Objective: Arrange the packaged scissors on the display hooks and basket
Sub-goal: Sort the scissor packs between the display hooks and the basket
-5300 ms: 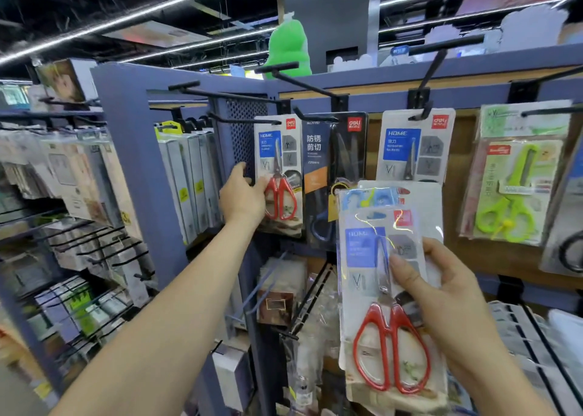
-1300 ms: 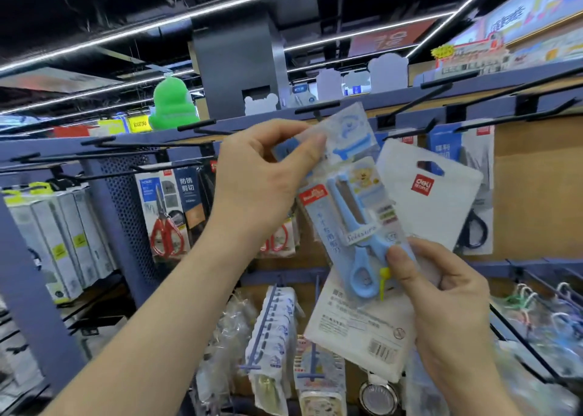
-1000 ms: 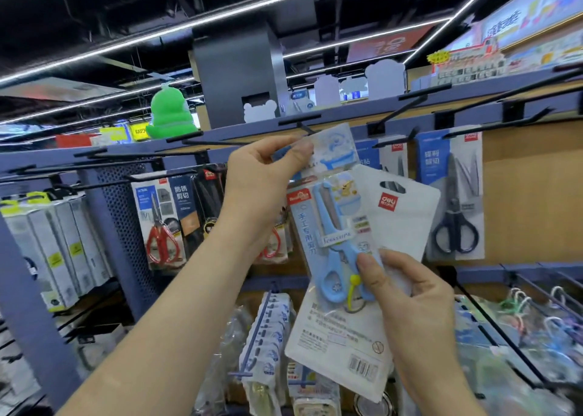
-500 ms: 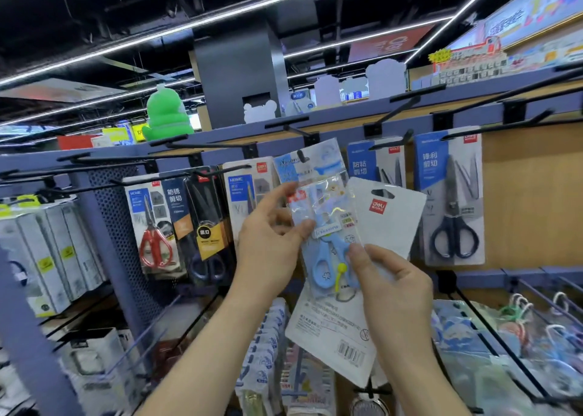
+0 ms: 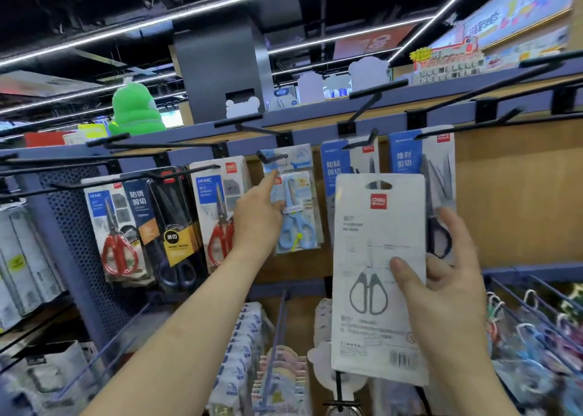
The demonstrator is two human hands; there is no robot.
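A person's left hand point(image 5: 258, 217) reaches up to a blue scissors pack point(image 5: 296, 194) hanging on a black hook point(image 5: 273, 156) at a shop display. The index finger point(image 5: 272, 179) lies straight along the pack's left edge, its tip just below the hook, and the thumb rests on the pack's front. The other fingers are hidden, so it cannot be told whether the hand actually grips the pack. The right hand point(image 5: 448, 276) holds a white-backed pack point(image 5: 378, 242) upright in the air, clear of the hooks. Its thumb point(image 5: 407, 276) presses on the printed side facing the camera, and the remaining fingers curl round the right edge from behind. The card shows a red logo, an outline drawing of scissors and a barcode, with its hang hole at the top, well above the thumb. Just left of the left-hand fingers hangs a red-handled scissors pack point(image 5: 220, 213), with a black pack point(image 5: 176, 223) and a second red-handled pack point(image 5: 116, 232) farther left. Between the two hands, partly covered by the held card, hangs a blue-labelled pack point(image 5: 350, 163). A dark-handled scissors pack point(image 5: 422, 163) hangs directly behind the right fingertips. Below and to the right of the right hand stands a wire basket point(image 5: 536, 292) of small blurred packs. A green plush toy point(image 5: 135, 109) sits atop the rack, up and left of the left index finger.
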